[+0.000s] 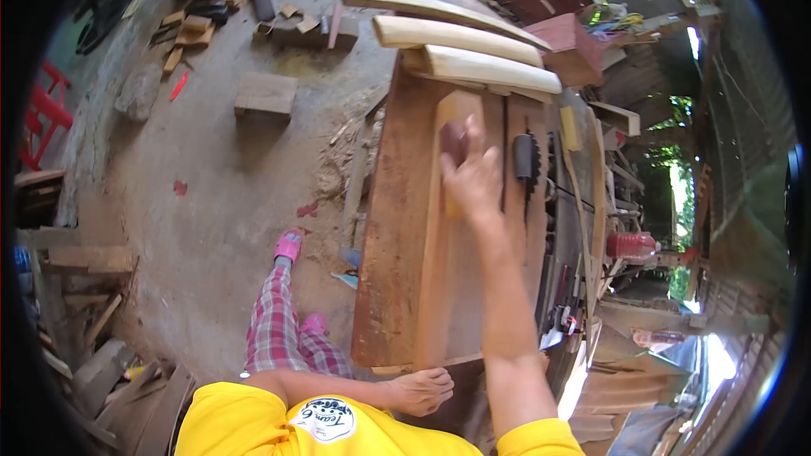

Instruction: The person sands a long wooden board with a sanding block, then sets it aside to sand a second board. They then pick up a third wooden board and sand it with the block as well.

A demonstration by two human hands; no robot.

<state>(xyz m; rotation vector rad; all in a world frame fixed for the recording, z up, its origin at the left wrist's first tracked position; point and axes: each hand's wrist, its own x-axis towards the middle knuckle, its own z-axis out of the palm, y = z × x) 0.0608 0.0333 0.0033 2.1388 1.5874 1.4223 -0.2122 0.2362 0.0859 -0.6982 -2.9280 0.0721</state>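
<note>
Partly spread, the right hand (475,176) lay at a dark block (454,142) on a long timber (432,287); the left hand (422,390), fingers together, was beside its near end, grip unclear. A red bottle (632,246), contents indistinct, lay rightward. The timber pointed away from the body, lengthwise along the wooden table (384,287), above a concrete floor (211,228).

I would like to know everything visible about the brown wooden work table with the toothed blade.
The brown wooden work table has a flat, stained top with a narrow dark gap. A dark toothed blade stands beside a dark grey cylinder. Pale rounded timbers lie across its far end. The right hand reaches over it; the left hand is near its closest edge, contact unclear.
</note>
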